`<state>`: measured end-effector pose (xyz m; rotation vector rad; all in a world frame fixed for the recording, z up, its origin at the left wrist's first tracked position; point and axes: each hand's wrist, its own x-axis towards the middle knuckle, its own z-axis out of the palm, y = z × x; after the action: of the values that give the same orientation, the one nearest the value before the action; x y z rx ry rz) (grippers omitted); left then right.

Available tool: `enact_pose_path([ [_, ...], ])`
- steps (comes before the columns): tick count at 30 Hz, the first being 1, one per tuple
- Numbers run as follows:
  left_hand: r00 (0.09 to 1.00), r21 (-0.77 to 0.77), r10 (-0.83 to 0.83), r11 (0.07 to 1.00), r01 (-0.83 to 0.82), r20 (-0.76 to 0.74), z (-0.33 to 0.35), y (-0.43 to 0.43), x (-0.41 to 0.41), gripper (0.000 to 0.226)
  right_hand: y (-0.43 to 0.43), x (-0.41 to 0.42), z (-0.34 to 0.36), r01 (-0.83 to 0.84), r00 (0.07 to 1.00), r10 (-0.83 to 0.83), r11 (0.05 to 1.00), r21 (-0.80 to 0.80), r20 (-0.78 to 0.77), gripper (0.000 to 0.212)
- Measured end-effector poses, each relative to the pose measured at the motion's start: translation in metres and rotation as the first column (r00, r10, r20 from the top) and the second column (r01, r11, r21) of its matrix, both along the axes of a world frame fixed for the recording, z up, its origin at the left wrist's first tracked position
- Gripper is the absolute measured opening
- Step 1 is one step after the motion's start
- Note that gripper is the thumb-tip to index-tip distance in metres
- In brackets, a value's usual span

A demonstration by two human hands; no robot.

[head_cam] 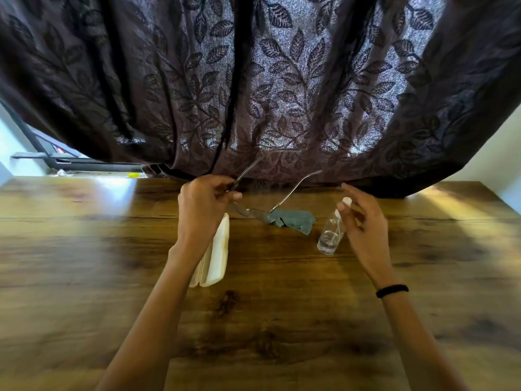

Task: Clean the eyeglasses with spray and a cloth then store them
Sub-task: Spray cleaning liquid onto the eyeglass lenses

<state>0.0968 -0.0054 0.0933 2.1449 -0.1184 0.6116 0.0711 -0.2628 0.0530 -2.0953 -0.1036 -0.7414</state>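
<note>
My left hand (204, 198) is closed on the eyeglasses (251, 211), pinching one arm of the frame between thumb and fingers and holding them up over the desk (84, 249). The lenses hang low, just above the wood, and both arms of the frame point away from me toward the dark leaf-patterned curtain (267, 80). The far lens sits right at the edge of the grey cloth (293, 220), which lies crumpled on the desk; I cannot tell whether they touch. My right hand (363, 221) has its grip on the small clear spray bottle (331, 235), fingers loosely fanned, with the white nozzle up by my fingertips and the bottle tilted. The cream glasses case (215, 261) lies closed on the desk under my left wrist. A black band (392, 290) circles my right wrist.
</note>
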Motion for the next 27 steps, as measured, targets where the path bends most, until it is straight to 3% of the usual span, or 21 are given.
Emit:
enact_pose_path([
  [8, 0.991, -0.209, -0.058, 0.977, 0.032, -0.117, -0.018, -0.006, 0.001, 0.027, 0.010, -0.008, -0.033, -0.049, 0.991, 0.052, 0.999, 0.021, -0.125, 0.079],
  [12, 0.995, -0.243, -0.062, 0.969, 0.040, -0.084, -0.021, -0.013, 0.000, 0.022, 0.016, -0.010, -0.031, -0.070, 0.988, 0.075, 0.997, 0.041, -0.135, 0.072],
  [16, 0.998, -0.260, -0.057, 0.964, 0.048, -0.029, -0.031, -0.018, 0.001, 0.018, 0.029, -0.016, -0.016, -0.203, 0.970, 0.216, 0.973, 0.109, -0.115, 0.064],
  [22, 0.992, -0.210, -0.102, 0.971, 0.116, 0.077, -0.044, -0.020, -0.002, 0.017, 0.048, -0.011, 0.003, -0.327, 0.937, 0.322, 0.945, -0.013, -0.131, 0.062],
  [27, 0.977, -0.056, -0.096, 0.993, 0.108, 0.190, -0.044, -0.020, -0.003, 0.016, 0.062, -0.007, 0.011, -0.425, 0.891, 0.396, 0.900, -0.099, -0.221, 0.066],
])
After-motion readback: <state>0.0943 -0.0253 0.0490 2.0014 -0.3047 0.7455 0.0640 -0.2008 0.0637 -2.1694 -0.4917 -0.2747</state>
